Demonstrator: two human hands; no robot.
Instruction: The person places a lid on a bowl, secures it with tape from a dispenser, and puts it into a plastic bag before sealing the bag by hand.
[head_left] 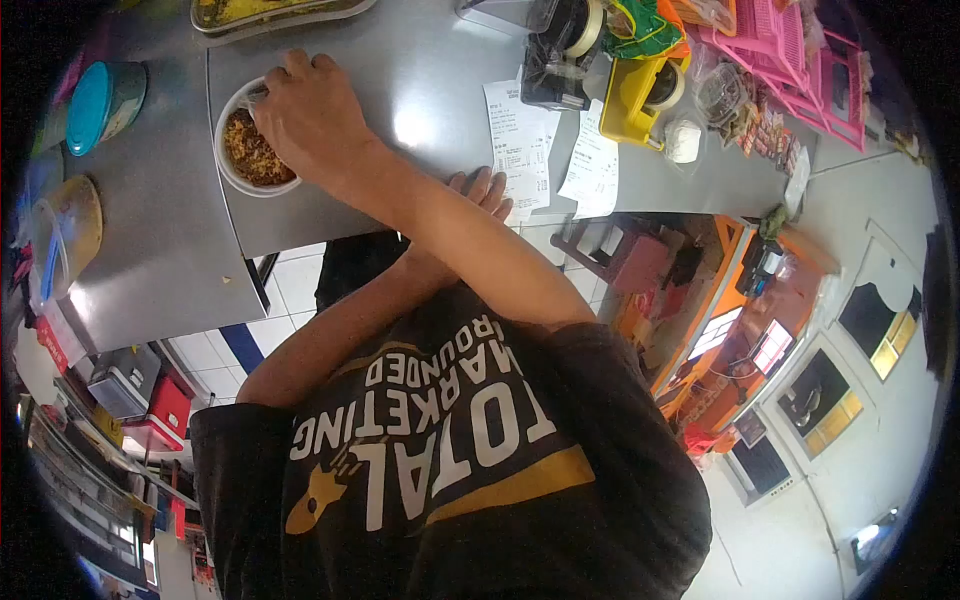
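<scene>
A white bowl (pixel 222 160) of brown food topped with golden crumbly bits stands on the steel counter to the left. My right hand (pixel 315 115) reaches across to it, fingers bent down over the far side of the bowl. A small pale, shiny bit shows by the fingertips, but I cannot make out what it is. Beneath the right forearm passes my left arm, so the two cross. Partly covered by that forearm, my left hand (pixel 484 192) rests with fingers stretched out on the counter, beside a printed receipt (pixel 520 145). Another receipt (pixel 590 165) lies further right.
A teal-lidded tub (pixel 95 105) and a round container (pixel 80 225) stand at left. A metal tray (pixel 280 22) of yellow food is at the far edge. Tape dispensers, a yellow holder (pixel 625 105) and pink baskets (pixel 790 60) crowd the right. The counter's near edge (pixel 300 243) borders my body.
</scene>
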